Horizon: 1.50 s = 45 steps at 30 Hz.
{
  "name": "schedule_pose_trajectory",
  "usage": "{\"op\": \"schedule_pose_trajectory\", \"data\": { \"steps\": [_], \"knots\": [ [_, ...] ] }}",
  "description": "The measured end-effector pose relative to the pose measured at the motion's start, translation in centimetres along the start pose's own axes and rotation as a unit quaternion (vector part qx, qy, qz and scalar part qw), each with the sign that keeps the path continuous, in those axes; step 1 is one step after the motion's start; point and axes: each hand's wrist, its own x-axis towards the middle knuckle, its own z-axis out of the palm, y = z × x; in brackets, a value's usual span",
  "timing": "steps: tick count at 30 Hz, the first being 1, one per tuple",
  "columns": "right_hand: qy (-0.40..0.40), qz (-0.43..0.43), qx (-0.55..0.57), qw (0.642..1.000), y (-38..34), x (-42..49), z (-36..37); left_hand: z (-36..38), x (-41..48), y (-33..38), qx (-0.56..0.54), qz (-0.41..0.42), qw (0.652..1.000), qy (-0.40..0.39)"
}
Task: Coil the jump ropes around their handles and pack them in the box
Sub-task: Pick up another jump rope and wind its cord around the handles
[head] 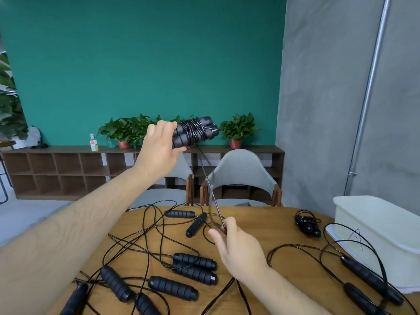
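My left hand (pixel 159 144) is raised above the table and grips a pair of black jump rope handles (pixel 193 131) held together, with black rope wound around them in several turns. From that bundle a taut length of rope (pixel 208 180) runs down to my right hand (pixel 231 244), which pinches it between thumb and fingers just above the table. Several loose black handles (pixel 194 264) and tangled ropes lie on the wooden table (pixel 256 221). One coiled bundle (pixel 308 223) rests near the white box (pixel 384 237) at the right.
The white box's lid (pixel 336 237) lies flat beneath the box on the table's right side. Two grey chairs (pixel 241 176) stand behind the table. A low wooden shelf (pixel 68 171) with potted plants (pixel 237 130) lines the green wall.
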Motion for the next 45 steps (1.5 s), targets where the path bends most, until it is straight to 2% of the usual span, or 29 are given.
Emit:
{"op": "schedule_pose_trajectory", "data": {
  "steps": [3,6,10,13,16,20,24,27,29,32,35,38,41,45],
  "knots": [
    [0.125,-0.057,-0.036,0.990,-0.2,-0.3,-1.4,0.3,-0.2,-1.9,0.081,0.005,0.996,-0.023],
    [0.242,-0.138,-0.069,0.958,-0.1,0.7,-3.4,1.3,-1.6,-3.6,0.159,0.044,0.983,-0.076],
    [0.292,-0.238,-0.105,0.920,0.4,3.7,-6.7,3.2,-3.8,-4.4,0.238,0.126,0.954,-0.135],
    [0.312,-0.251,-0.127,0.907,0.5,6.0,-8.5,4.4,-5.1,-4.1,0.257,0.170,0.936,-0.170],
    [0.317,-0.247,-0.167,0.900,0.6,8.6,-9.9,5.0,-6.0,-3.4,0.233,0.177,0.938,-0.186],
    [0.270,-0.223,-0.202,0.914,1.1,11.6,-10.8,5.3,-7.1,-2.8,0.161,0.196,0.942,-0.220],
    [0.212,-0.199,-0.197,0.936,2.7,13.4,-10.9,5.5,-9.2,-1.1,0.014,0.209,0.942,-0.263],
    [0.136,-0.138,-0.201,0.960,4.1,14.3,-10.3,5.1,-10.2,0.4,-0.097,0.228,0.938,-0.243],
    [0.096,-0.104,-0.165,0.976,4.7,13.9,-9.4,4.8,-10.6,1.2,-0.158,0.229,0.935,-0.218],
    [-0.020,-0.025,-0.070,0.997,4.9,12.2,-6.5,4.5,-10.3,2.3,-0.220,0.160,0.950,-0.151],
    [-0.054,0.040,0.008,0.998,4.1,9.7,-3.4,4.3,-8.9,2.3,-0.199,0.075,0.973,-0.088],
    [-0.064,0.003,0.031,0.997,1.9,6.7,-2.0,4.3,-7.9,1.4,-0.121,0.013,0.990,-0.068],
    [-0.073,-0.045,0.000,0.996,0.0,4.8,-2.0,4.7,-8.3,0.5,-0.074,-0.014,0.995,-0.071],
    [-0.121,-0.044,-0.060,0.990,-1.5,4.1,-3.2,5.4,-9.2,-0.2,-0.047,-0.044,0.995,-0.073]
  ]
}}
